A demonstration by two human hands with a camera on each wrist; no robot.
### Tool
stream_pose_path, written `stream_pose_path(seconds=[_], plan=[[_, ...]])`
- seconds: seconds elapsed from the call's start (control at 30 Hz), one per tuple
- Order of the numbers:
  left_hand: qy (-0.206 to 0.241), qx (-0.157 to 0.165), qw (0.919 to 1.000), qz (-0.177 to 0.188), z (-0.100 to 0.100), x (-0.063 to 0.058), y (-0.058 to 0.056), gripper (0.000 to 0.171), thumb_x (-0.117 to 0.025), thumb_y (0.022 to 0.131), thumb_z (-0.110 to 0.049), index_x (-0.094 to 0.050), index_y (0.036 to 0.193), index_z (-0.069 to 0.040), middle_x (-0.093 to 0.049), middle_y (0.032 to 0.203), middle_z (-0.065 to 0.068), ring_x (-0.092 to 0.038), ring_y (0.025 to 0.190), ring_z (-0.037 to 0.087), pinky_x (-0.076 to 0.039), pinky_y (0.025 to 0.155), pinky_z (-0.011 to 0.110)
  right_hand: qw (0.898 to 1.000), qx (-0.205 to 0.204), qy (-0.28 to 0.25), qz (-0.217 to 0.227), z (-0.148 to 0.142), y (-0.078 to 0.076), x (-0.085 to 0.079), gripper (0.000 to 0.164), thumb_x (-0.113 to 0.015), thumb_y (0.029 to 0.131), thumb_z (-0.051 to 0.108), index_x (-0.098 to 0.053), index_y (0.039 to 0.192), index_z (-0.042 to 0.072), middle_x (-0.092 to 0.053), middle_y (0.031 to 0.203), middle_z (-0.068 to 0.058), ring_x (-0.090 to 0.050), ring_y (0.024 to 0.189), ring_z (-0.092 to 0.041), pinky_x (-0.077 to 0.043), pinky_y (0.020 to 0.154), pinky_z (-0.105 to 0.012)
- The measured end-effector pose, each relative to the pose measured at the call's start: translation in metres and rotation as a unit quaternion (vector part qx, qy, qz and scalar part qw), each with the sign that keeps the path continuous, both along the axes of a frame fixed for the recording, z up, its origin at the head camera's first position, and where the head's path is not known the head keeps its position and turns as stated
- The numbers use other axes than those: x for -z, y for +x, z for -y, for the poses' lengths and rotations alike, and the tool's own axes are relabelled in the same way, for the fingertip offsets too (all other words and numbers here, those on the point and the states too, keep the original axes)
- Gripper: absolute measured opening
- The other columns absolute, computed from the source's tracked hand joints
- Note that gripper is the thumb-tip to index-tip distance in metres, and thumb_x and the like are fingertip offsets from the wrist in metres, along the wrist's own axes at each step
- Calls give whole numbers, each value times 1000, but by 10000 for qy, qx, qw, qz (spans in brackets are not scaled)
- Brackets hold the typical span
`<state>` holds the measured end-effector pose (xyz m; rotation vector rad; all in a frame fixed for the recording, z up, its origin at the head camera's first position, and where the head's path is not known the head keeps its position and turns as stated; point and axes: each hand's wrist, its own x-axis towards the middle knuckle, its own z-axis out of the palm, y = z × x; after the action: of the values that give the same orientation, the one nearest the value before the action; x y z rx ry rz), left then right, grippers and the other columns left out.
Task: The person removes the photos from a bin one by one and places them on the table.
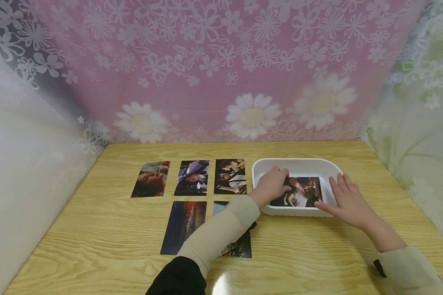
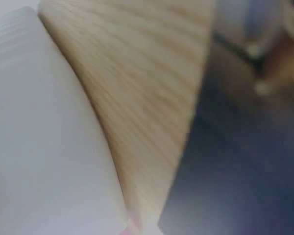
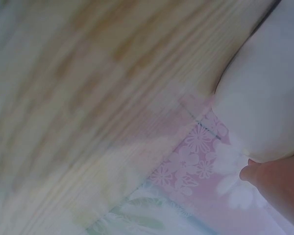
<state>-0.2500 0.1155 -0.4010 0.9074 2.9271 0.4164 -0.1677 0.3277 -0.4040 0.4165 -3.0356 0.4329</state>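
Observation:
A white plastic tray (image 1: 299, 211) stands at the right of the table, with a photo print (image 1: 302, 192) lying inside. My left hand (image 1: 269, 186) reaches in over the tray's left side and pinches the print's left edge with thumb and bent fingers. At the opposite end, my right hand (image 1: 348, 200) rests on the rim with fingers spread and fairly straight, its thumb tip at the print's near right corner. The left wrist view shows the tray's outer wall (image 2: 49, 132); in the right wrist view a fingertip of the right hand (image 3: 277, 178) is at the rim.
Left of the tray, three photo prints lie in a back row: a reclining face (image 1: 151, 179), a purple-hat picture (image 1: 192, 177) and a dark group picture (image 1: 230, 176). Nearer are a blue-and-red print (image 1: 184, 225) and another print (image 1: 241, 248), partly hidden under the left forearm. Floral curtains (image 1: 206, 73) surround the wooden table.

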Motion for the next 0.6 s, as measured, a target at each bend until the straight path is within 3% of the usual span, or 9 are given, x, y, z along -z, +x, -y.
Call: stream_pose_path(seconds=[0.17, 0.33, 0.47, 0.6], plan=[[380, 16, 9991, -192, 1, -3, -2, 18, -55, 87, -30, -57, 100, -18, -53, 88, -4, -51, 75, 6, -40, 59, 20, 10000, -43, 24, -22, -1, -1, -1, 92, -54, 83, 48, -14, 132, -19, -2, 132, -42, 16, 125, -42, 3, 94, -62], [1026, -76, 9944, -241, 3, -5, -1, 15, -53, 89, -25, -56, 100, -15, -53, 92, -2, -51, 77, 7, -39, 58, 18, 10000, -52, 17, -16, -1, -1, -1, 91, -53, 84, 47, -13, 132, -19, 0, 133, -41, 17, 125, -41, 4, 94, -61], [1649, -373, 9854, -184, 6, -7, -1, 17, -49, 91, -24, -54, 104, -14, -52, 99, 0, -51, 76, 8, -39, 59, 18, 10000, -44, 43, 60, -2, -1, -2, 91, -53, 84, 47, -12, 132, -19, 1, 133, -41, 18, 125, -41, 4, 95, -60], [2283, -660, 9713, -137, 12, -12, -1, 20, -46, 93, -23, -52, 108, -11, -50, 104, 3, -53, 81, 11, -42, 66, 20, 9999, -25, 70, 118, -1, -1, -3, 92, -53, 84, 48, -11, 132, -19, 1, 134, -41, 18, 125, -41, 4, 95, -60]])
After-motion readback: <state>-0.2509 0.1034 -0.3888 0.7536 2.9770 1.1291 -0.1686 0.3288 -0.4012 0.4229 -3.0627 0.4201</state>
